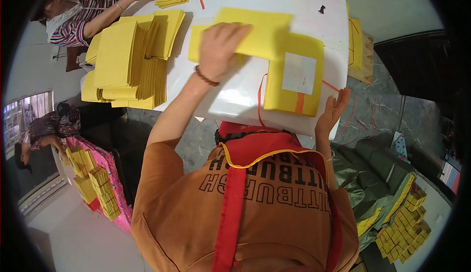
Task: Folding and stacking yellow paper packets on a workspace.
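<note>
Here the left hand (blurred) arches over yellow sheets.

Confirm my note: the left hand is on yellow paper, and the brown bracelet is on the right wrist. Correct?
Wrong wrist: the head view shows the brown bracelet at the wrist of the left hand, which is on yellow paper as you say.
</note>
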Demonstrator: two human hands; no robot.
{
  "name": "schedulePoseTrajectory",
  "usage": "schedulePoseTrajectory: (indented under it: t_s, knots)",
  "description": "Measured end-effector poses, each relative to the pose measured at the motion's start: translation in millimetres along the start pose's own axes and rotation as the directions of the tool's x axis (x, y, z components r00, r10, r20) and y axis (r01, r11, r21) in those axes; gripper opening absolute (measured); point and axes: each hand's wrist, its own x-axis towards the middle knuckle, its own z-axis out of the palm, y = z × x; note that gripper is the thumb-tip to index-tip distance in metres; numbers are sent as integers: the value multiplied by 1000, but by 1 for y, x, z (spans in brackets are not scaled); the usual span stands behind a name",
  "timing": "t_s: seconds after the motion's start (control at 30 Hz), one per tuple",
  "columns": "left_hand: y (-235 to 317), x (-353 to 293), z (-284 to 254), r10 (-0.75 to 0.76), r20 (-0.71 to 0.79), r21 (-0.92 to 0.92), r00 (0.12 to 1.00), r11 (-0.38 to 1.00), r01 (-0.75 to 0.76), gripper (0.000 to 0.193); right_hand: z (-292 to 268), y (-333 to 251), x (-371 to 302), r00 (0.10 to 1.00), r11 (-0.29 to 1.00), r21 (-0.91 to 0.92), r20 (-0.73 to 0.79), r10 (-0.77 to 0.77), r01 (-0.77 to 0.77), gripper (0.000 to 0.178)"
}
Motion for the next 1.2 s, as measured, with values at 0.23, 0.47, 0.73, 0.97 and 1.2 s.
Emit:
schedulePoseTrajectory:
  t_s: [0.23,0.47,0.73,0.97,1.2]
  knots:
    - [-67,-104,37,-130,257,303,958,952,48,47,2,10,-4,995,992,-103,50,83,-77,55]
    - [-74,-86,23,-214,339,285,916,951,117,48,-3,12,2,986,985,-154,137,95,-73,49]
    - [-68,-110,45,-180,405,351,897,936,30,58,-4,24,3,960,982,-100,218,177,-159,37]
    - [-61,-109,43,-210,404,333,890,940,70,64,-1,12,13,968,972,-233,247,35,24,34]
    - [-33,-84,19,-314,447,436,837,894,102,76,-5,11,13,962,970,-241,271,30,38,32]
